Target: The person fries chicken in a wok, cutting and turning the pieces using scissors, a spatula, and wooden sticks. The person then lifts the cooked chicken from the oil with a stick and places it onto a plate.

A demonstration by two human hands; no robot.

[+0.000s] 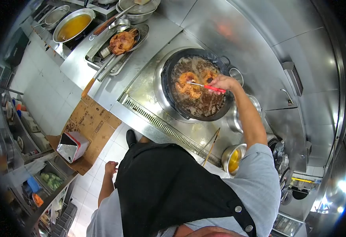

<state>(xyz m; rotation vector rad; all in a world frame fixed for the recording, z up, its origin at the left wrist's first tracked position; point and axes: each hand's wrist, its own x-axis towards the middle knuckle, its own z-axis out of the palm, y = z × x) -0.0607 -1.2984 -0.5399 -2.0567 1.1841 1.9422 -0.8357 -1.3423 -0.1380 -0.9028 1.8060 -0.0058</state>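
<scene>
Right hand [221,83] closed round red-handled tool [214,88]; tip indistinct against browned piece [189,87] in wok [167,81]. Second piece [209,75] partly hidden by right hand. Left hand [111,168] near apron [161,181], open or closed: cannot tell.

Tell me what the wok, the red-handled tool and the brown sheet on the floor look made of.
Wok: metal, probably iron or steel, with a dull, blackened wall.
Red-handled tool: silvery shaft, so likely bright metal; its evenly red handle could be plastic or rubber.
Brown sheet: likely cardboard, matte, with printed marks and dark stains.
</scene>
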